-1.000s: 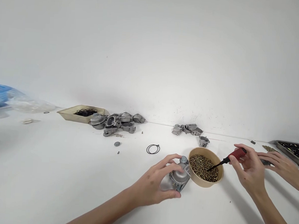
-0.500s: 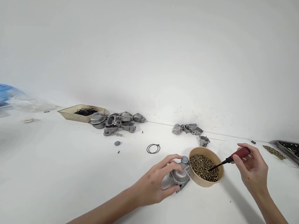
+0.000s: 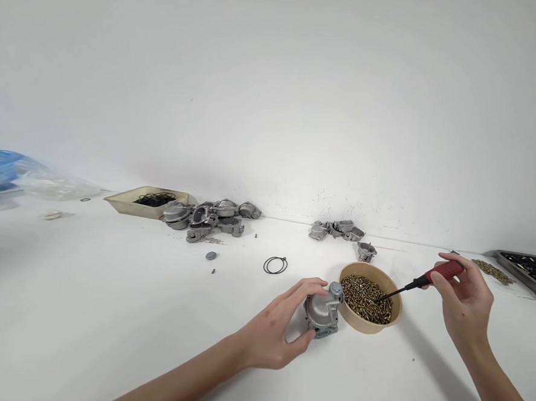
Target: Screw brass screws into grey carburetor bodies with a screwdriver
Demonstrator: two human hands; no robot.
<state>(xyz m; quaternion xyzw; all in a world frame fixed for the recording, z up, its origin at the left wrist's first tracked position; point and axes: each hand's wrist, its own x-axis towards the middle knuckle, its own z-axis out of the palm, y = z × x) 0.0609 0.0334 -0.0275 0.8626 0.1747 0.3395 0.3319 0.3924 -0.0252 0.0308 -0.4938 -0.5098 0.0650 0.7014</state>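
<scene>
My left hand grips a grey metal housing with a round cap at its top, just left of a tan bowl. Brass-coloured screws fill much of that bowl. In my right hand is a screwdriver with a red and black handle, held between thumb and fingers. Its dark shaft slants down to the left, and the tip is among the screws. Whether a screw sits on the tip cannot be made out.
Grey housings are piled back left beside a tray of black rings. More metal parts lie behind the bowl. Two black rings and a grey cap lie mid-table. A dark metal tray stands far right.
My right hand and the screwdriver have moved right and slightly up, with the tip still over the screws. The housing in my left hand has turned a little.
</scene>
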